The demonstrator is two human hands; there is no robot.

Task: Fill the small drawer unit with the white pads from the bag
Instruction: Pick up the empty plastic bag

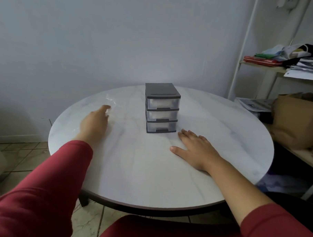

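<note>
Round table (149, 171), right hand (195, 150) flat on it, left hand (94, 122) touching clear bag (113, 102), grip blurred

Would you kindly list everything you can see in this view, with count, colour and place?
drawer unit: one, dark grey frame, three clear drawers shut, table centre
bag: one, clear, left of unit
table: one, round, white marbled
shelf: one, pale, far right
papers: stack, white, on shelf
brown paper bag: one, right of table
left hand: red sleeve, at bag, grip blurred
right hand: flat on table
</note>
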